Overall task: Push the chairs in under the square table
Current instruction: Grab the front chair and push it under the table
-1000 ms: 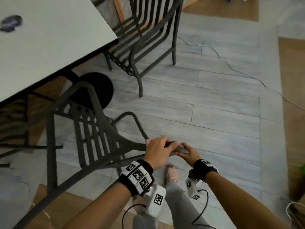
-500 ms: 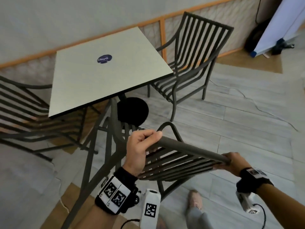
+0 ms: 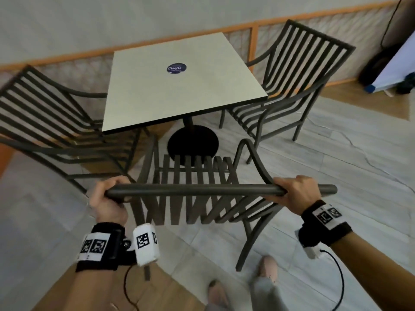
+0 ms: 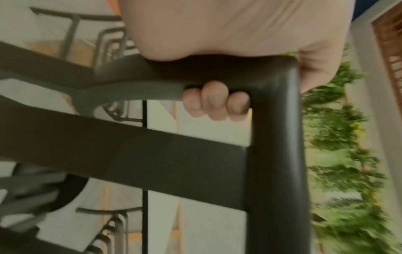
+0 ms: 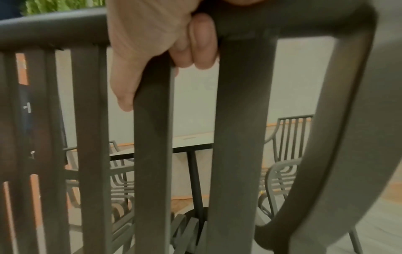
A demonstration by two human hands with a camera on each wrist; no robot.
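A square pale table (image 3: 179,86) on a black round pedestal base (image 3: 192,145) stands ahead of me. A dark metal slatted armchair (image 3: 190,189) stands between me and the table, its seat short of the table's near edge. My left hand (image 3: 107,198) grips the left end of its top rail; in the left wrist view the fingertips (image 4: 215,101) curl under the rail at the corner post. My right hand (image 3: 292,191) grips the right end; its fingers (image 5: 195,44) wrap the rail between slats. Two more chairs flank the table, left (image 3: 51,122) and right (image 3: 292,86).
A low wall with an orange rail (image 3: 253,41) runs behind the table. A white board and dark items (image 3: 395,68) stand at the far right. A thin cable (image 3: 359,151) lies on the grey plank floor. My feet (image 3: 267,268) are just behind the chair.
The view has risen from the floor to the whole table. My hands have spread apart to the two ends of the top rail, and the chair now squarely faces the table.
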